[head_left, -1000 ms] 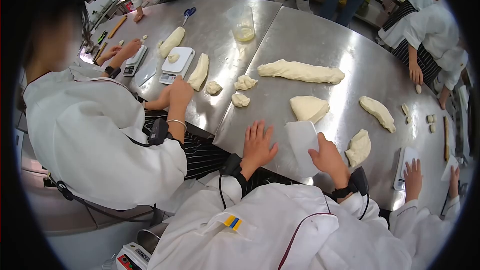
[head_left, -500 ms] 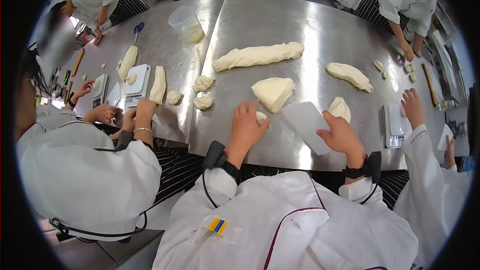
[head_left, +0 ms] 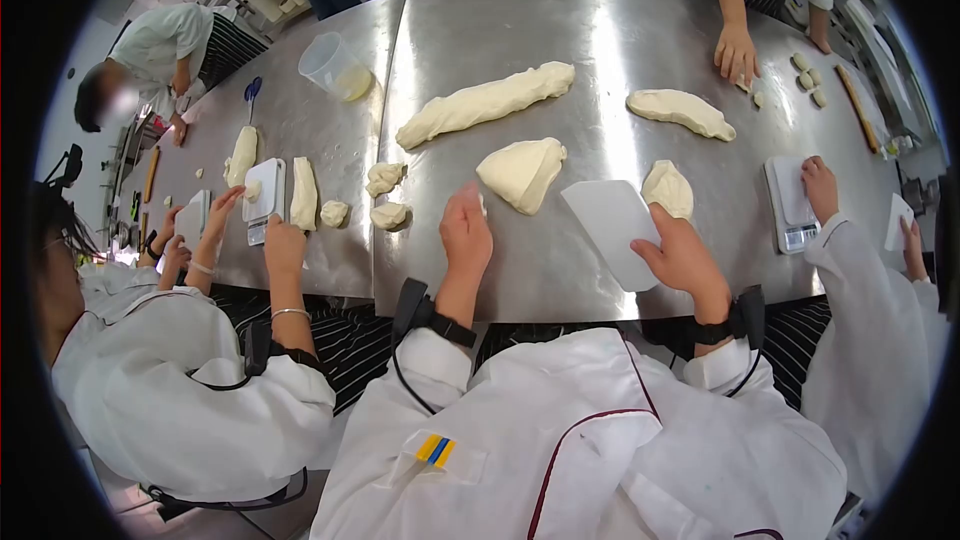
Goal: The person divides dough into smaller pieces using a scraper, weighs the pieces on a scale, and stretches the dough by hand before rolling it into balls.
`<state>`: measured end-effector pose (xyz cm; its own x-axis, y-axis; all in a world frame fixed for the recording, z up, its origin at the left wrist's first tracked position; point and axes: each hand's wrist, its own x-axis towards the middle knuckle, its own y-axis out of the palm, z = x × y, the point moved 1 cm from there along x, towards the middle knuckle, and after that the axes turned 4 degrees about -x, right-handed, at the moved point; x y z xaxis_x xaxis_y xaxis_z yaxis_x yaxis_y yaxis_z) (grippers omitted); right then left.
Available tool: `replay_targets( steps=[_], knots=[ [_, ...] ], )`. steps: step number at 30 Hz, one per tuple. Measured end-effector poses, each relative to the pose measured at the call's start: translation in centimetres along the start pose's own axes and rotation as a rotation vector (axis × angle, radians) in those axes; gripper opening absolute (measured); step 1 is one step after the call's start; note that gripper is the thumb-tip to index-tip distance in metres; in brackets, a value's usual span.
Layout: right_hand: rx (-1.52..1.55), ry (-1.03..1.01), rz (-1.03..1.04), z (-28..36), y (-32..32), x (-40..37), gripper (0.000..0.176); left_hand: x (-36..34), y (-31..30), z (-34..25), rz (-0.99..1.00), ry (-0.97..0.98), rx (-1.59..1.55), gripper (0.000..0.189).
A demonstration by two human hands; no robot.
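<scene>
My left hand (head_left: 467,232) is turned on edge above the steel table, its fingers curled round a small piece of dough (head_left: 484,205); only a pale sliver of it shows. In my right hand (head_left: 685,258) is a white plastic dough scraper (head_left: 607,225), its blade tilted up to the left. A thick wedge-shaped lump of dough (head_left: 522,172) lies between and beyond my hands. Just past my right fingers rests a rounded dough piece (head_left: 667,188). Farther off lie a long dough roll (head_left: 487,105) and a shorter one (head_left: 682,113).
Small dough lumps (head_left: 386,178) sit left of my left hand. A clear plastic jug (head_left: 335,67) stands at the back left. Digital scales (head_left: 266,190) are on the left, with another scale (head_left: 790,202) at right. Co-workers' hands (head_left: 735,50) work around the table.
My left hand has lifted the small dough piece off the table and moved slightly left, turning on edge. The scraper stays in my right hand. The camera view has shifted a little.
</scene>
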<state>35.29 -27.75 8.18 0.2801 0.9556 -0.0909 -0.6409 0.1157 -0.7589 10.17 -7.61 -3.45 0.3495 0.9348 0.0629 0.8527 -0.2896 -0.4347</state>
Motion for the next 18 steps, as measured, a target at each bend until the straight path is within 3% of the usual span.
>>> replay_targets(
  steps=[2,5,8,11,12,15,18],
  knots=[
    [0.024,-0.006,-0.009,0.2,-0.2,0.2,0.032,0.8,3.5,-1.9,-0.096,0.341,0.282,0.059],
    [0.038,-0.004,-0.013,0.9,-0.3,0.7,0.032,-0.2,5.8,-3.8,-0.07,0.315,0.572,0.07],
    [0.037,-0.012,-0.038,0.6,-0.1,1.2,0.031,0.4,6.3,-2.3,-0.074,0.353,0.451,0.067],
    [0.064,-0.002,-0.039,1.1,-0.3,1.3,0.03,0.4,3.3,-1.9,0.083,0.167,0.316,0.07],
    [0.072,-0.014,-0.044,1.4,-0.2,1.6,0.03,-0.1,2.4,-1.4,0.005,0.23,0.281,0.064],
    [0.034,-0.052,0.014,2.7,0.6,2.6,0.031,-2.3,1.0,0.3,-0.068,0.117,0.127,0.052],
    [-0.091,-0.185,0.051,6.7,1.2,4.9,0.031,-4.6,0.3,0.3,-0.203,0.37,0.192,0.041]
  ],
)
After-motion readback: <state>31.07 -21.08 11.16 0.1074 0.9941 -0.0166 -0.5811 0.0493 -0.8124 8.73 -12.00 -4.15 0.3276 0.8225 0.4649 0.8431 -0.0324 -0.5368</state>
